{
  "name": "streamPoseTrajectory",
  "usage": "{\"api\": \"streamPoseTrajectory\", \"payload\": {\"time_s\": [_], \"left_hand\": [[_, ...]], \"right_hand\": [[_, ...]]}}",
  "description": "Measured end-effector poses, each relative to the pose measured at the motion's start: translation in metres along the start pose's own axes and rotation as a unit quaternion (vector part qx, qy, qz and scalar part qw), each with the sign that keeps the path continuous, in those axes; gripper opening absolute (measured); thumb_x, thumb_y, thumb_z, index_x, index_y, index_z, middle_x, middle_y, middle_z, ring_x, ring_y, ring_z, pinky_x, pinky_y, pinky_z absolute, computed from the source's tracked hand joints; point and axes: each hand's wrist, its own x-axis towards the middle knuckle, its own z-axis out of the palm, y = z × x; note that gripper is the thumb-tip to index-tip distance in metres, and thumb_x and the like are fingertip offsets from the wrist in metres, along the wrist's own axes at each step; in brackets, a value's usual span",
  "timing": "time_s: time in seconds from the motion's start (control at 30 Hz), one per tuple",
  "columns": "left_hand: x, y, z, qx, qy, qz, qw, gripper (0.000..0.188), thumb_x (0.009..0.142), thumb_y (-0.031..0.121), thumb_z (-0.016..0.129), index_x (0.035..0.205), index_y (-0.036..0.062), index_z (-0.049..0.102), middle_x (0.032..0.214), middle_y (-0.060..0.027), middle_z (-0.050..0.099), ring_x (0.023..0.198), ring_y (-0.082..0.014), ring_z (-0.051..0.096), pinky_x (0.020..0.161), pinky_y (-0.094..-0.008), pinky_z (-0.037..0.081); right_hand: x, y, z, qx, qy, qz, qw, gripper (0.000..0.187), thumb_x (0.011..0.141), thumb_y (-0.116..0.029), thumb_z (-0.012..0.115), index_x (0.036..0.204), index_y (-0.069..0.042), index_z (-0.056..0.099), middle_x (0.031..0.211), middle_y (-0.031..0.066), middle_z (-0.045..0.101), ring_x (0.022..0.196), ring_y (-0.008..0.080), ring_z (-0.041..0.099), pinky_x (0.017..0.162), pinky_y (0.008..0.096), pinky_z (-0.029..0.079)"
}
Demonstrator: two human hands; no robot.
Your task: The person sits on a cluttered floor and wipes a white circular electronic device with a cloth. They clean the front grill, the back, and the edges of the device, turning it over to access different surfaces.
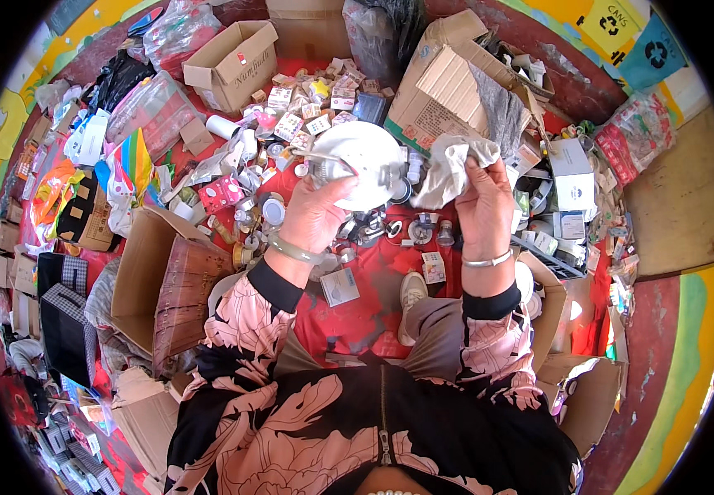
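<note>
My left hand [314, 213] is closed on the edge of a white round disc [367, 155]. A grey metal-looking strip lies across the disc's left side near my thumb; its exact kind I cannot make out. Off to the right, my right hand [490, 206] pinches a crumpled off-white cloth [448, 175], which hangs from the fingers beside the disc without plainly touching it. Both are held up above a pile of small parts. Beneath them lie lamp-like metal and glass pieces [365, 228] and a small white box [340, 286].
An open cardboard box [177, 289] stands by my left arm, another [548, 309] by my right. Small patterned boxes [317, 103] are heaped ahead, between a carton [231, 66] and a large tilted box [439, 87]. Red sheeting [365, 309] covers the floor.
</note>
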Motion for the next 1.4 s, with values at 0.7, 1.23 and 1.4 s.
{"api": "streamPoseTrajectory", "payload": {"time_s": [0.7, 1.23, 1.4], "left_hand": [[-0.011, -0.009, 0.012, 0.171, -0.104, -0.071, 0.977, 0.043, 0.075, 0.002, 0.068, 0.115, -0.0004, 0.054, 0.103, -0.0054, 0.062, 0.093, -0.0147, 0.060, 0.083, -0.0298, 0.049], [-0.018, -0.019, 0.000, 0.233, -0.218, -0.222, 0.921, 0.048, 0.070, 0.005, 0.072, 0.114, -0.0018, 0.054, 0.104, -0.0040, 0.061, 0.094, -0.0123, 0.058, 0.087, -0.0291, 0.045], [-0.013, -0.009, 0.006, 0.187, -0.155, -0.154, 0.958, 0.034, 0.075, 0.003, 0.067, 0.108, -0.0009, 0.060, 0.099, -0.0046, 0.064, 0.091, -0.0127, 0.061, 0.084, -0.0288, 0.047]], "right_hand": [[-0.014, 0.008, 0.008, -0.293, -0.118, 0.054, 0.947, 0.016, 0.079, 0.009, 0.062, 0.086, -0.004, 0.054, 0.077, -0.0052, 0.055, 0.068, 0.0009, 0.049, 0.058, 0.0161, 0.040], [-0.012, -0.002, 0.009, -0.443, -0.349, 0.084, 0.821, 0.023, 0.072, 0.006, 0.061, 0.093, -0.002, 0.054, 0.083, 0.0006, 0.057, 0.078, 0.0076, 0.053, 0.071, 0.0234, 0.045], [-0.008, -0.002, 0.000, -0.362, -0.253, 0.090, 0.893, 0.023, 0.077, 0.003, 0.065, 0.096, -0.003, 0.054, 0.087, -0.0017, 0.056, 0.080, 0.0043, 0.052, 0.070, 0.0210, 0.045]]}}
